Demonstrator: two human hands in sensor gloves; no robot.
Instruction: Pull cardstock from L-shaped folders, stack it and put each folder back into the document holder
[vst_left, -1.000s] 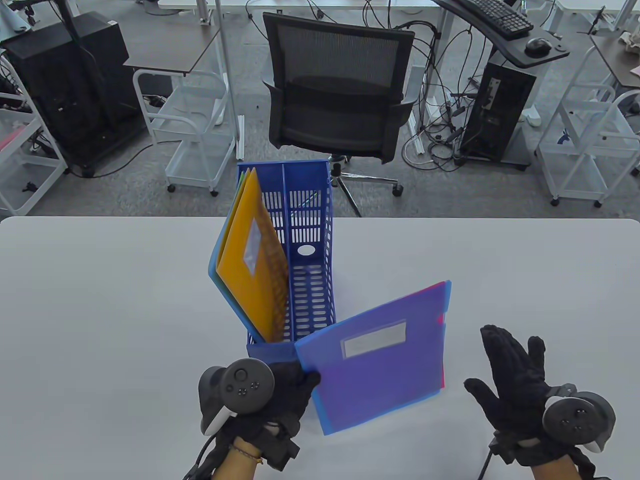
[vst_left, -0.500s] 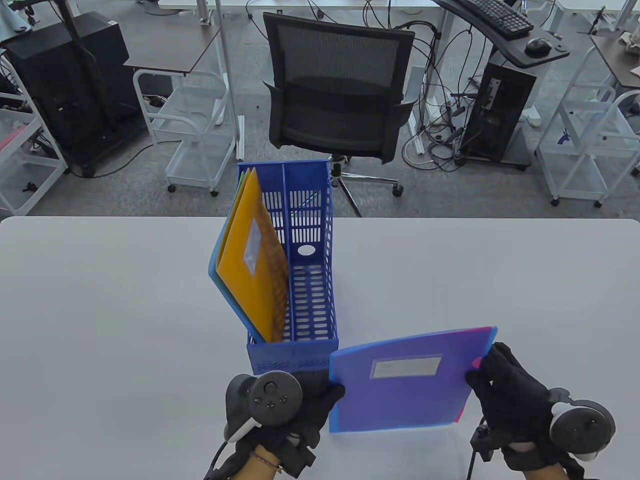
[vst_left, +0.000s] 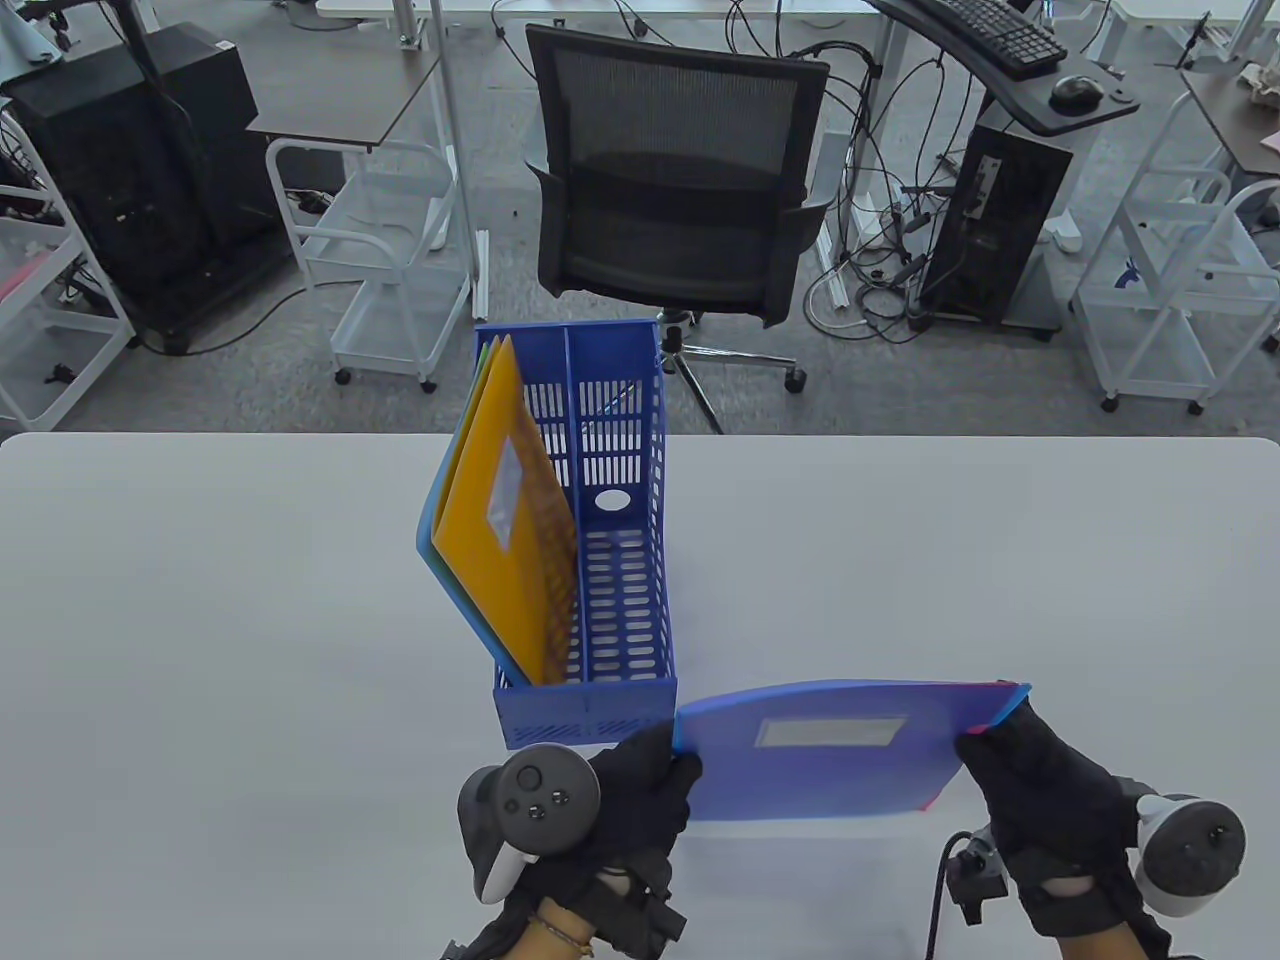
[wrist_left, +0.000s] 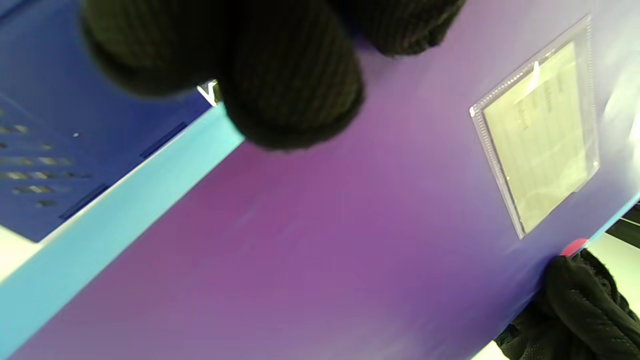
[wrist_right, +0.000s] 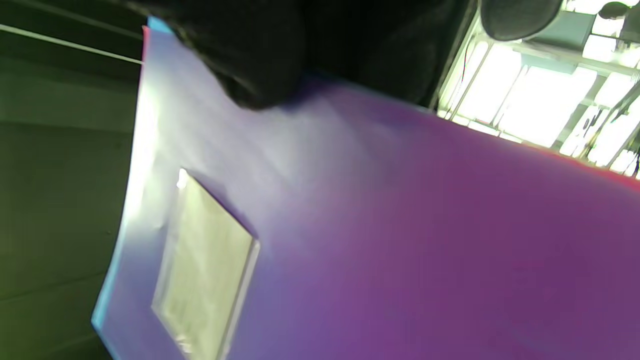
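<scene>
Blue document holder (vst_left: 585, 560) stands upright mid-table, two slots side by side: the left slot holds an orange folder (vst_left: 505, 535) leaning out toward 9 o'clock, with green and blue folder edges just behind it; the right slot shows only its slotted wall. At 5 o'clock from the holder, just beside its near end, the blue-purple folder (vst_left: 830, 765) is up off the table (vst_left: 200, 620), label pocket (vst_left: 830, 733) facing up. Left hand (vst_left: 625, 800) pinches its left edge, thumb curled over the top in the left wrist view. Right hand (vst_left: 1040, 790) grips the far right corner, fingers curled round the edge where a sliver of pink card (vst_left: 985, 727) peeks out. Half a second ago the folder stood tilted, more face-on to the table camera; now it lies flatter and has slid toward 3 o'clock. A second ago the right hand was spread open, well clear of it
</scene>
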